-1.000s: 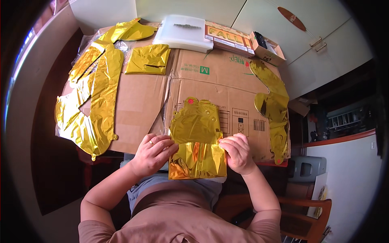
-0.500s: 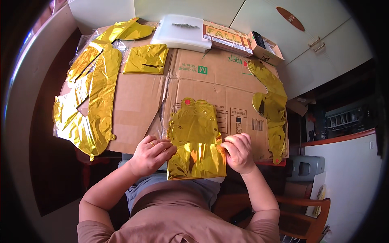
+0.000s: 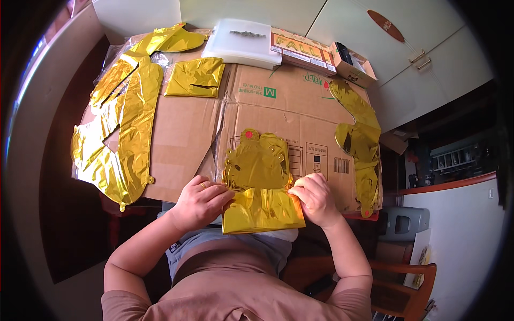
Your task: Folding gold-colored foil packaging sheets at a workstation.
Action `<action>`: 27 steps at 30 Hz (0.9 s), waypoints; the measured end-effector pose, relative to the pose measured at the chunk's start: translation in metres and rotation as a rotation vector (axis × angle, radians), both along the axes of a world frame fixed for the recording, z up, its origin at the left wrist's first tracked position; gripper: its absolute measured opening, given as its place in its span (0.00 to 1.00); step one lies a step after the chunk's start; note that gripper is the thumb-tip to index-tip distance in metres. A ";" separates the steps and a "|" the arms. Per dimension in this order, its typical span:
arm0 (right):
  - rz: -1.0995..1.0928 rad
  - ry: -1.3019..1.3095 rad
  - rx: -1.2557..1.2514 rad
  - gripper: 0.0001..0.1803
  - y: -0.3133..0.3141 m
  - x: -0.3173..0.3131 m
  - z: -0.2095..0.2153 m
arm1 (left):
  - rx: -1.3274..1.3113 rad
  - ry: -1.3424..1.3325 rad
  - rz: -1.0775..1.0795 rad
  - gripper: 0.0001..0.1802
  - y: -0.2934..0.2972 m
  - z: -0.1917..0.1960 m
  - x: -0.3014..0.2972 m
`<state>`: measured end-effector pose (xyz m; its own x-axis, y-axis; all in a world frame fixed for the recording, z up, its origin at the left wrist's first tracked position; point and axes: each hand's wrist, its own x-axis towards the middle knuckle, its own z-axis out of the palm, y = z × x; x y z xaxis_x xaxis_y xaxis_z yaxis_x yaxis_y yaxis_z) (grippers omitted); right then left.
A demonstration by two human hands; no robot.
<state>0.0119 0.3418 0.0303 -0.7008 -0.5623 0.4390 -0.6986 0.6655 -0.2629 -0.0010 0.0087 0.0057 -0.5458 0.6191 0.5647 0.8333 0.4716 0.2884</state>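
Note:
A gold foil balloon (image 3: 258, 166), flat and partly folded, lies at the near edge of the cardboard, its lower part hanging over toward my lap. My left hand (image 3: 201, 202) pinches its left edge between thumb and fingers. On the opposite edge, my right hand (image 3: 315, 199) is closed on the foil in the same way. A small red round mark shows on a tab at the balloon's far end. The foil between my hands is creased and shiny.
Flattened cardboard (image 3: 182, 128) covers the table. Large flat gold foil balloons (image 3: 134, 123) lie at left, a folded one (image 3: 195, 77) behind, another (image 3: 358, 134) at right. A white plastic box (image 3: 238, 45), a printed box (image 3: 302, 51) and an open carton (image 3: 353, 67) line the back.
The foil's lower flap has lifted slightly and its right lower corner has swung outward to the right. Both hands keep their hold, nearly in place.

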 end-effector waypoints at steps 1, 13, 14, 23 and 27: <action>0.004 -0.032 -0.003 0.07 0.000 -0.001 0.002 | 0.010 -0.028 0.003 0.14 0.001 0.004 -0.001; -0.025 -0.116 0.023 0.13 -0.006 -0.010 0.019 | 0.005 -0.082 -0.005 0.11 0.000 0.007 -0.002; 0.003 -0.087 0.036 0.12 -0.005 -0.010 0.019 | 0.005 -0.087 -0.006 0.11 -0.001 0.007 -0.002; 0.078 -0.126 0.015 0.08 0.001 -0.013 0.012 | 0.031 -0.192 0.004 0.10 -0.002 0.009 -0.003; 0.070 -0.231 -0.012 0.08 0.002 -0.016 0.014 | 0.039 -0.256 0.019 0.10 -0.002 0.011 -0.006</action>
